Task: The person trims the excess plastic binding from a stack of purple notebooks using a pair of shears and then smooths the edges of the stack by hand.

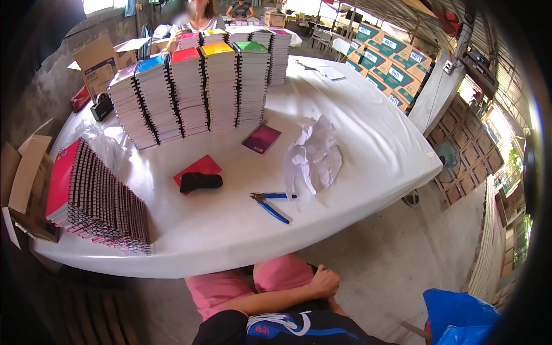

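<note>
My left hand (325,281) rests at the right side of my lap, beyond the table's front edge, with its fingers curled closed. It lies against my right hand (332,295), which is mostly hidden behind it. Whether anything is between them, I cannot tell. Nearest on the table are blue-handled cutting pliers (270,206), lying with their handles spread. Left of the pliers, a black pouch-like object (200,181) lies partly over a red notebook or card (202,165). A dark purple notebook (261,140) lies flat farther back.
Tall stacks of spiral-bound notebooks (221,89) stand at the back of the white-covered table (230,241). A leaning pile of red notebooks (103,201) sits front left, beside an open carton (29,178). Crumpled plastic (315,155) lies right. Another person (201,23) is behind the stacks.
</note>
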### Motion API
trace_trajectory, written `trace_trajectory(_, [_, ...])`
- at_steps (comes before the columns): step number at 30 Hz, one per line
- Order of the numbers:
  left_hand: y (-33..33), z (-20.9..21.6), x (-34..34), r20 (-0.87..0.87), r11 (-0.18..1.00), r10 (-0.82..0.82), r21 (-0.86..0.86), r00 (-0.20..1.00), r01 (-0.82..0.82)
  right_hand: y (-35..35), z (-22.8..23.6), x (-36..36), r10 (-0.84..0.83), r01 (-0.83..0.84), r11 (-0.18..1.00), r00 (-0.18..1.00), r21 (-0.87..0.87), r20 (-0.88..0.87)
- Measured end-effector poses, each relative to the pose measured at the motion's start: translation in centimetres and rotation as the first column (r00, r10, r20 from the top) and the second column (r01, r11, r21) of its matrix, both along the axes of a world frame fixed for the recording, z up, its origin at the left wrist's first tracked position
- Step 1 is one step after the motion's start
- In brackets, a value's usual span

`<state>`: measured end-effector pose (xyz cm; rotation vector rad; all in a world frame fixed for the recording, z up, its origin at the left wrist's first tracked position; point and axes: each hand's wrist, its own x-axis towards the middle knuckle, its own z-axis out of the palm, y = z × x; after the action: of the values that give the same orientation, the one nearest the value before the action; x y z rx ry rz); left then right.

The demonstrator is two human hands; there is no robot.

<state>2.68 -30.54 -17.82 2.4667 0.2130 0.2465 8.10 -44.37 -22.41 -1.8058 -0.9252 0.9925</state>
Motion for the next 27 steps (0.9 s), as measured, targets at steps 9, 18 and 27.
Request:
trace_trajectory(9, [0.5, -1.0, -0.4, -0.016, 1.000, -0.009, -0.015, 1.000, 0.009, -1.1, 0.6, 0.8, 0.049, -0.049, 0.998, 0.999, -0.041, 0.002])
trace_trajectory(18, [0.4, -0.6, -0.3, -0.039, 0.999, -0.023, -0.034, 0.999, 0.022, -0.9, 0.4, 0.7, 0.137, -0.139, 0.980, 0.990, -0.144, -0.025])
trace_trajectory(27, [2.6, 0.9, -1.0, -0.060, 0.988, -0.155, -0.025, 0.986, 0.154, -2.0, 0.4, 1.5, 0.190, -0.191, 0.952, 0.981, -0.239, -0.027])
